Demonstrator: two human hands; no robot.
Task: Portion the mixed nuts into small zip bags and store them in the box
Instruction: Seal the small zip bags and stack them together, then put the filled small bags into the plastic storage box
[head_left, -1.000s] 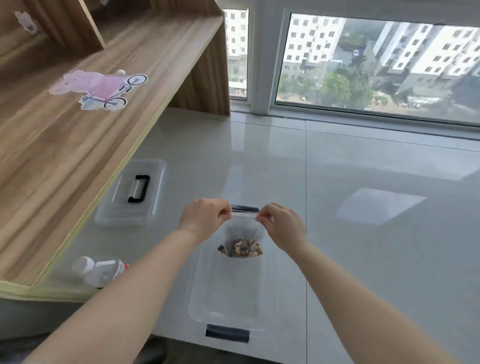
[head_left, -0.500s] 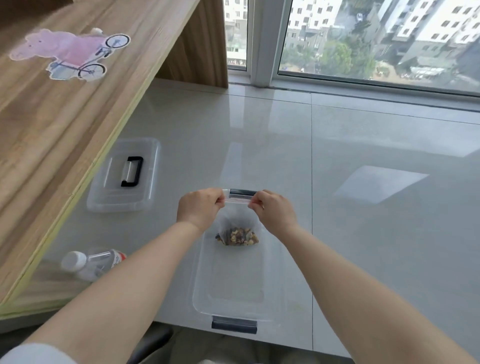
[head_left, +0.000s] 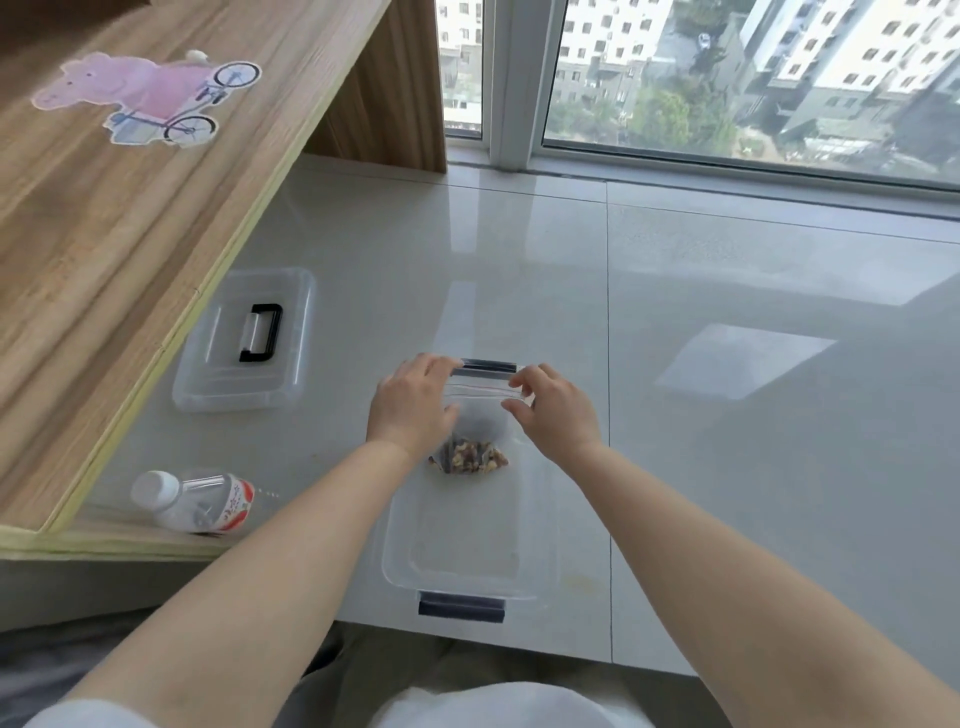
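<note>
Zip bag (head_left: 475, 415) lowered into box (head_left: 540, 525); left hand (head_left: 410, 410), right hand (head_left: 556, 415) pinching top edge.

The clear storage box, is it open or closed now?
Open. The clear storage box has no cover; its lid lies apart on the tiles, to its left.

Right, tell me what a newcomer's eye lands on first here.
Both hands meet at centre: the left hand and right hand hold the top of a clear zip bag of mixed nuts over the open clear box. The box lid lies left, by the wooden desk.
</note>
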